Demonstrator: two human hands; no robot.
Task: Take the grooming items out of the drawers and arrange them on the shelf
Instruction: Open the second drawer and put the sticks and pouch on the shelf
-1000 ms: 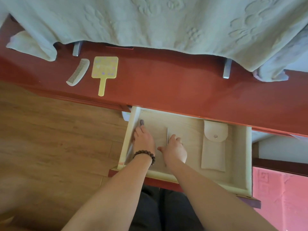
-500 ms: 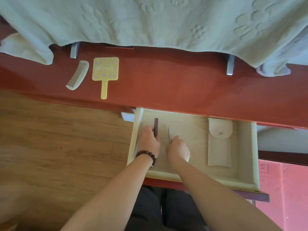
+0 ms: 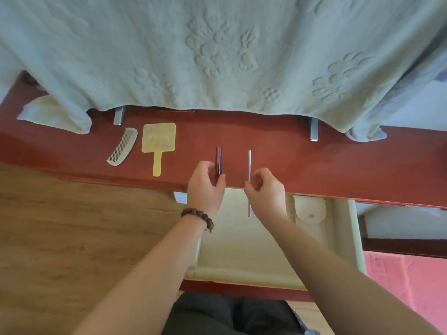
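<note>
My left hand (image 3: 205,187) grips a dark slim stick-shaped item (image 3: 218,160) over the red shelf (image 3: 338,163), its far end pointing away from me. My right hand (image 3: 266,192) pinches a thin silver metal strip (image 3: 249,165) that reaches from above the shelf back over the open pale wooden drawer (image 3: 350,238). A cream comb (image 3: 122,147) and a yellow hand mirror (image 3: 158,143) lie side by side on the shelf, left of my hands. A beige snap pouch (image 3: 310,211) lies in the drawer's right part.
A pale green embossed blanket (image 3: 217,52) hangs over the shelf's far side. Two metal brackets (image 3: 119,116) (image 3: 314,131) stand on the shelf under it. Wooden floor (image 3: 72,238) lies to the left, a pink patterned surface (image 3: 406,286) to the right.
Both hands have risen out of the drawer to the shelf, the left carrying the dark stick and the right the silver strip.
</note>
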